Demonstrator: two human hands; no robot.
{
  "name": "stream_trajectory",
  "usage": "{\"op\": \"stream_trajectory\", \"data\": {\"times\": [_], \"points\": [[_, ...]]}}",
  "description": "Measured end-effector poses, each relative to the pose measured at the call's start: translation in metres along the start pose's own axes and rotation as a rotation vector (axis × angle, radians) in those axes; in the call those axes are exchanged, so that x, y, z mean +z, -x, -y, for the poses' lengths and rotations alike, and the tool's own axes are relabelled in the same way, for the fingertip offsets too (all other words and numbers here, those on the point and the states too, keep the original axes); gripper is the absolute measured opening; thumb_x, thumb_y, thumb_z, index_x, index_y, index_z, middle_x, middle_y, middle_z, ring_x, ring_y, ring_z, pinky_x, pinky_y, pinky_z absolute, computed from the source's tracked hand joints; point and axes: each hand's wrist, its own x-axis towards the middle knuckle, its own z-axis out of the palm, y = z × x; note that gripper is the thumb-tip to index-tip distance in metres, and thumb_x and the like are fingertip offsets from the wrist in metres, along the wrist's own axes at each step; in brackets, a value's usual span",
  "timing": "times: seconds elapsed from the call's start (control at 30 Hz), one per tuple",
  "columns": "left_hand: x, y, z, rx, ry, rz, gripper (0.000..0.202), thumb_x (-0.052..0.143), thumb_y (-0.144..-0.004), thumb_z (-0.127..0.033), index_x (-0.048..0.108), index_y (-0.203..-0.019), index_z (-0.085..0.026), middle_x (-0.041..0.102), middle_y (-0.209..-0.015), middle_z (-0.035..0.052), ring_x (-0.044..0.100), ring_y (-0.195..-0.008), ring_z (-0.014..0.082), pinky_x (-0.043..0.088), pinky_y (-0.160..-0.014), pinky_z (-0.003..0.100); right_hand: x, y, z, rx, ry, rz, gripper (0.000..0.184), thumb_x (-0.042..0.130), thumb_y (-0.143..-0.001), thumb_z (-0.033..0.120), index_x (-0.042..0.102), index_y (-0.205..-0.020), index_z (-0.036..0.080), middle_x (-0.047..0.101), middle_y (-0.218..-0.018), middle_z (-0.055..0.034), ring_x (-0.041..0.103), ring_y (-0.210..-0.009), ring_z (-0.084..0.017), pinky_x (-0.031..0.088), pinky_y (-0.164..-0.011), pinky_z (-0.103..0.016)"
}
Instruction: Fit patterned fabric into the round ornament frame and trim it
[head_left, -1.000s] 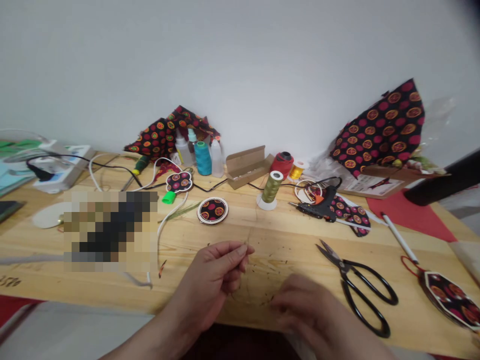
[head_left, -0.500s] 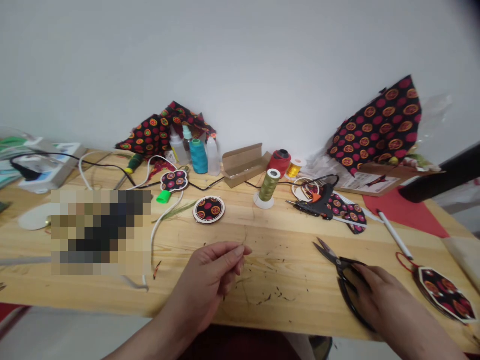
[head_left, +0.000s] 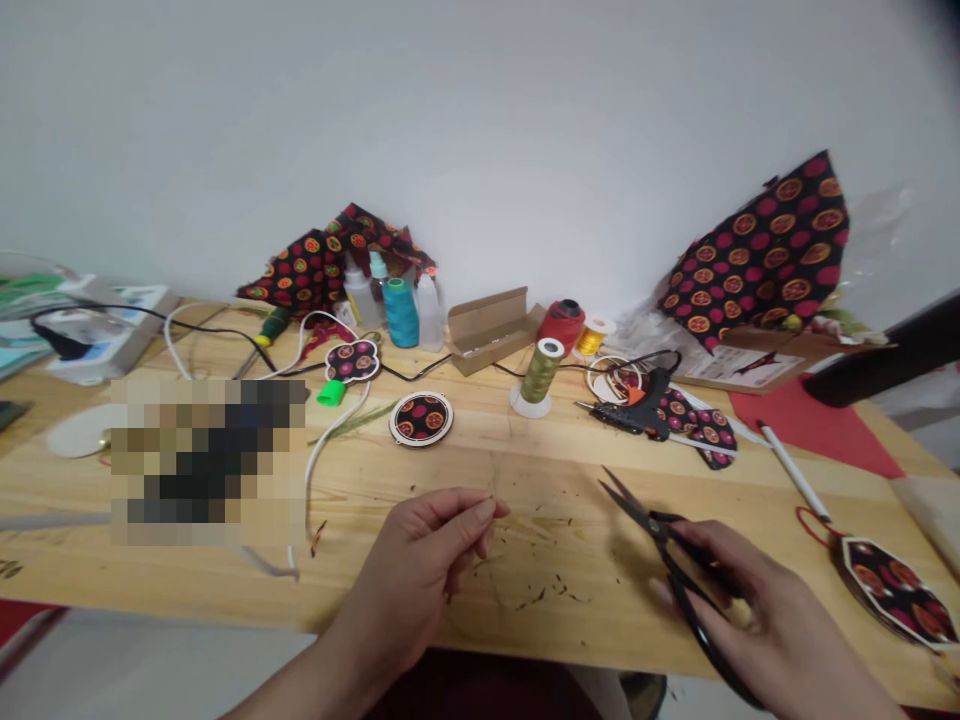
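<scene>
My left hand (head_left: pixel 431 565) hovers over the wooden table (head_left: pixel 465 470) near its front edge, thumb and forefinger pinched on a thin olive thread (head_left: pixel 501 480) that runs back toward the olive thread spool (head_left: pixel 540 375). My right hand (head_left: pixel 757 610) grips black scissors (head_left: pixel 660 530) by the handles, lifted off the table at the right. The blades are parted and point up-left toward the thread and my left hand. Small thread scraps lie on the wood between my hands.
Along the wall stand patterned fabric (head_left: pixel 330 262), bottles, a teal spool (head_left: pixel 400 312), a cardboard box (head_left: pixel 491 328), red (head_left: pixel 562 325) and gold (head_left: pixel 594 338) spools. A round fabric-covered disc (head_left: pixel 421 417), a glue gun (head_left: pixel 637 405), a pen (head_left: pixel 793 470) and an octagonal ornament (head_left: pixel 896 590) lie about.
My right hand moved from the front middle to the scissors at the right, took them up and swung the opened blades leftward. My left hand kept its pinch in place.
</scene>
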Motion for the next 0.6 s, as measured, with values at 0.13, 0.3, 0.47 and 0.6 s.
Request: {"op": "stream_trajectory", "data": {"times": [0.13, 0.3, 0.47, 0.6], "points": [[-0.001, 0.002, 0.003, 0.01, -0.05, 0.019, 0.019, 0.071, -0.072, -0.032, 0.074, -0.072, -0.013, 0.049, -0.053, -0.0036, 0.029, -0.043, 0.0043, 0.015, -0.042, 0.021, 0.0, -0.004, 0.048, -0.084, -0.259, 0.238, 0.019, 0.063, -0.073, 0.025, 0.06, -0.091, 0.021, 0.064, -0.093, -0.004, 0.06, -0.087, -0.02, 0.048, -0.074, -0.026], [-0.003, 0.004, 0.004, 0.054, -0.135, 0.041, 0.021, 0.068, -0.076, -0.034, 0.074, -0.076, -0.014, 0.048, -0.053, -0.0039, 0.029, -0.046, 0.0063, 0.015, -0.044, 0.022, 0.002, -0.012, 0.07, -0.033, -0.333, 0.42, 0.019, 0.069, -0.066, 0.015, 0.063, -0.082, 0.023, 0.064, -0.082, 0.0035, 0.055, -0.075, -0.015, 0.04, -0.063, -0.022], [-0.004, 0.006, 0.006, 0.092, -0.219, 0.08, 0.02, 0.065, -0.077, -0.031, 0.071, -0.067, -0.016, 0.05, -0.056, -0.0025, 0.033, -0.049, 0.0091, 0.021, -0.045, 0.022, 0.008, -0.017, 0.072, -0.054, -0.343, 0.42, 0.017, 0.072, -0.068, 0.018, 0.064, -0.081, 0.023, 0.063, -0.078, 0.0058, 0.051, -0.071, -0.013, 0.036, -0.06, -0.021], [-0.003, 0.008, 0.005, 0.113, -0.33, 0.107, 0.02, 0.061, -0.078, -0.026, 0.069, -0.062, -0.017, 0.049, -0.055, -0.0031, 0.034, -0.051, 0.0103, 0.022, -0.046, 0.022, 0.01, -0.02, 0.076, -0.057, -0.324, 0.39, 0.018, 0.077, -0.065, 0.023, 0.063, -0.075, 0.021, 0.06, -0.072, 0.0057, 0.048, -0.067, -0.012, 0.033, -0.056, -0.021]]}}
